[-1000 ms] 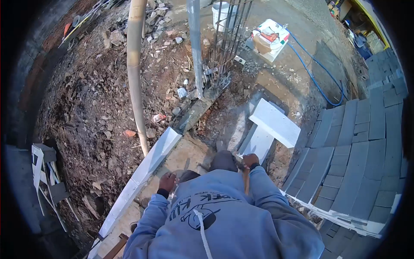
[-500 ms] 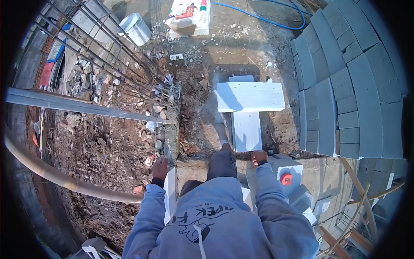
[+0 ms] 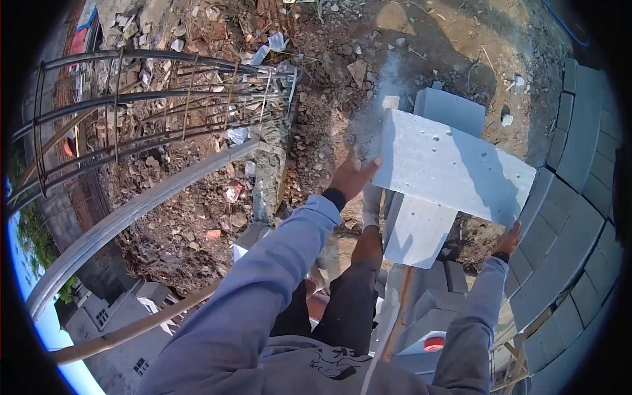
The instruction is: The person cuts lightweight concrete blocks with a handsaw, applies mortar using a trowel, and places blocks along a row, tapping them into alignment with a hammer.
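Left hand [image 3: 350, 179] spread, fingers unclenched, I have my thumb at the left end of the upper block [image 3: 444, 155]; my right hand [image 3: 509, 241] is at its lower right corner, and I cannot tell whether those fingers are closed on it. To my eye, this is the step of taking hold of the block by its two ends. The next move, I judge, calls for a firm, matched grip on both sides, since a one-sided pull could tip it. The upper block sits right of centre in the frame, lying across the lower block [image 3: 421, 227], whose near end shows below it. Farther right stands the stack of grey blocks [image 3: 566, 184], near my right hand. Low in the frame, beside my right sleeve, is a red round object [image 3: 434, 343]. Reinforcing bars [image 3: 117, 101] stretch across the upper left.
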Tool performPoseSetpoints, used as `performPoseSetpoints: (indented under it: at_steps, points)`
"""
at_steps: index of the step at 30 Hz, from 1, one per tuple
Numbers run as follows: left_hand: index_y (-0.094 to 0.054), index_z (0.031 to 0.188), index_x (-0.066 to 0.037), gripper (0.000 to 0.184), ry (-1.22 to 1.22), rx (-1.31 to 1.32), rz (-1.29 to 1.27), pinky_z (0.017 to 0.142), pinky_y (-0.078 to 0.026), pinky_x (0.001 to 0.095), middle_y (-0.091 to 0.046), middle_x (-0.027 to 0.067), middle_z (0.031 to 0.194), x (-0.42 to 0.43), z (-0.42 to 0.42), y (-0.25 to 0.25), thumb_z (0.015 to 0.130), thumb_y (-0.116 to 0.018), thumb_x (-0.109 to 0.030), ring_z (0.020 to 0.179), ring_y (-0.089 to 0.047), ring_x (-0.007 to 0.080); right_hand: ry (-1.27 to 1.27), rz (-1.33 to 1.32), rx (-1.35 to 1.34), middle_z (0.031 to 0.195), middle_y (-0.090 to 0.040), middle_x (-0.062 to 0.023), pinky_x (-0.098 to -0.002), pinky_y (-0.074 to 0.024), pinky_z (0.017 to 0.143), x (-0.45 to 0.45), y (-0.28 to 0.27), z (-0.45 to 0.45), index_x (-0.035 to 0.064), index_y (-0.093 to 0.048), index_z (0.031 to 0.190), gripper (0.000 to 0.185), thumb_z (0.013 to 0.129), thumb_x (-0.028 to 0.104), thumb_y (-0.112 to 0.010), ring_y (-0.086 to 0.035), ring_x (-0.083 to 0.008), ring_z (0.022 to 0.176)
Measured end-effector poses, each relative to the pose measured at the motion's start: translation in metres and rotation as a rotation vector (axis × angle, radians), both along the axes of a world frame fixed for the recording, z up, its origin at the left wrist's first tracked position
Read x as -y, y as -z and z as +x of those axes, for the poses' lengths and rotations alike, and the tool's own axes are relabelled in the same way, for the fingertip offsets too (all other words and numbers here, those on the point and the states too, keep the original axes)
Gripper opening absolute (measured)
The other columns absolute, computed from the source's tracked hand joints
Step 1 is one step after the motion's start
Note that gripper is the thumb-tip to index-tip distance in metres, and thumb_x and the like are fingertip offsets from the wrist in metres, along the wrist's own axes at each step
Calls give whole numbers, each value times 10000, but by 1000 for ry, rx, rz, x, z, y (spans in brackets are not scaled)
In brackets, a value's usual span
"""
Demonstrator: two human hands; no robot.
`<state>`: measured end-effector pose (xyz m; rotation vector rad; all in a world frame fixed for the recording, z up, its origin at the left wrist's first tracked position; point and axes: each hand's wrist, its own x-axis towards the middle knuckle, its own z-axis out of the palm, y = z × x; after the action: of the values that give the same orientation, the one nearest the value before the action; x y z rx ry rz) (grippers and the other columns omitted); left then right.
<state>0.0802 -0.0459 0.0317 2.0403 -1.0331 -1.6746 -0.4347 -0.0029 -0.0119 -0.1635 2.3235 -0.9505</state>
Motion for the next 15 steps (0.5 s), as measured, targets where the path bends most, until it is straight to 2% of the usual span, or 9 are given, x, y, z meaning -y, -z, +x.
performPoseSetpoints:
  at_steps: [1, 2, 3, 4, 6, 9, 12, 15]
  points:
    - [-178, 1463, 85, 1069, -50, 48, 14, 1052, -384, 373, -441, 343, 1356, 4, -9, 39, 805, -620, -632, 1269, -480, 382, -20, 37, 130, 1448, -399, -129, -486, -403, 1001, 13, 12, -30, 139, -309, 1484, 816, 839, 491, -664, -416, -343, 1291]
    - [-149, 1471, 78, 1114, -77, -60, 96, 1041, -395, 379, -440, 347, 1353, 16, -13, 52, 782, -622, -659, 1258, -490, 382, -403, 105, -27, 1441, -417, -109, -489, -395, 1010, 0, 30, -64, 139, -340, 1469, 781, 842, 460, -677, -428, -334, 1285]
    - [-127, 1472, 80, 1149, -98, -51, 75, 1033, -406, 377, -456, 332, 1343, 15, -24, 85, 759, -650, -654, 1231, -512, 377, -445, 64, -6, 1435, -431, -95, -493, -390, 1017, 1, 40, -68, 142, -364, 1457, 754, 843, 438, -688, -436, -327, 1280]
    - [-125, 1471, 84, 1158, -147, -140, 85, 1039, -400, 376, -455, 324, 1347, 14, -31, 97, 748, -673, -636, 1232, -509, 371, -485, 22, 18, 1429, -445, -82, -497, -385, 1023, 2, 50, -73, 145, -388, 1444, 729, 843, 416, -699, -445, -320, 1275]
    - [-121, 1468, 92, 1178, -248, -324, 93, 1049, -389, 372, -451, 308, 1355, 16, -43, 99, 726, -719, -601, 1234, -504, 360, 135, -231, 403, 1418, -464, -68, -507, -382, 1031, 26, 39, -49, 156, -424, 1424, 694, 840, 392, -715, -458, -312, 1266]
    - [-84, 1482, 76, 1168, -322, -489, 43, 1056, -370, 360, -435, 267, 1372, 17, -38, 97, 740, -757, -525, 1258, -471, 310, 145, -316, 358, 1405, -485, -60, -517, -382, 1032, 35, 22, -4, 153, -441, 1408, 691, 835, 430, -711, -459, -311, 1264]
    - [-90, 1484, 67, 1158, -284, -497, 22, 1053, -371, 354, -431, 263, 1368, 17, -34, 104, 737, -765, -504, 1251, -469, 305, 170, -358, 406, 1406, -487, -50, -514, -386, 1028, 33, 24, -2, 155, -438, 1409, 721, 826, 492, -696, -461, -303, 1263]
    - [-94, 1485, 66, 1132, -349, -531, 33, 1050, -375, 345, -419, 268, 1371, 18, -35, 100, 755, -750, -497, 1263, -458, 299, 125, -314, 458, 1369, -521, -47, -499, -400, 1001, 33, 20, -6, 155, -456, 1395, 734, 813, 541, -684, -480, -288, 1243]
